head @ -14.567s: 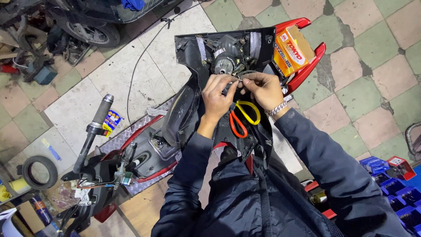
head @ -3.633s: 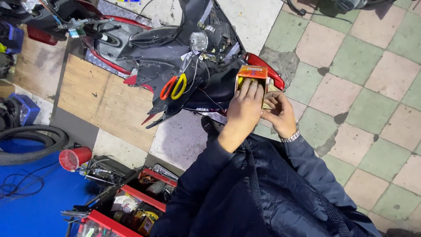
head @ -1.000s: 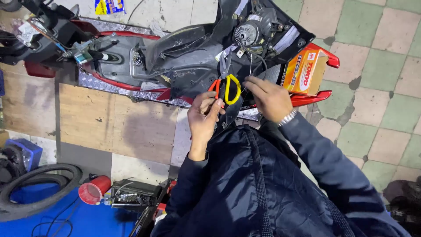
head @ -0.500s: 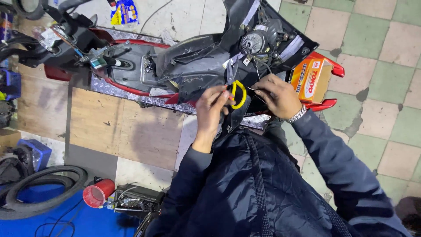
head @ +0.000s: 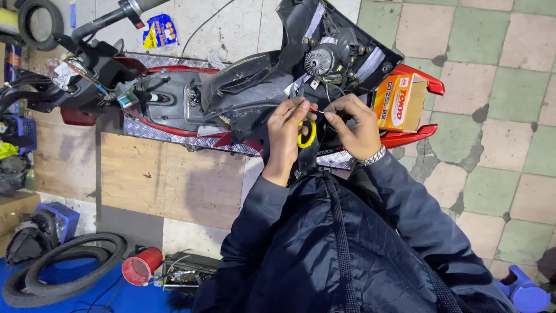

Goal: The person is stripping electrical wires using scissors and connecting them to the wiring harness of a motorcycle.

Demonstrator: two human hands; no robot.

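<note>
A black and red scooter [head: 191,98] lies on its side with its panels off. My left hand [head: 288,132] and my right hand [head: 354,126] meet over its open rear part, just below a round black finned part [head: 317,59]. Both pinch a thin wire [head: 318,110] stretched between their fingertips; a small red tip shows at my left fingers. Under the hands, yellow-handled scissors [head: 307,137] rest on the bodywork, partly hidden. Right of my right hand, an orange box [head: 399,102] sits in the red tail section.
A wooden board [head: 168,179] lies beneath the scooter. Tyres [head: 69,272] and a red cup [head: 141,266] sit on blue matting at bottom left. The handlebar grip [head: 116,14] and a yellow-blue packet [head: 159,32] lie at the top, and a blue stool [head: 526,291] stands at bottom right.
My left hand has risen from beside the scissors to meet my right hand, and both now pinch the wire. The view has shifted slightly down and left.
</note>
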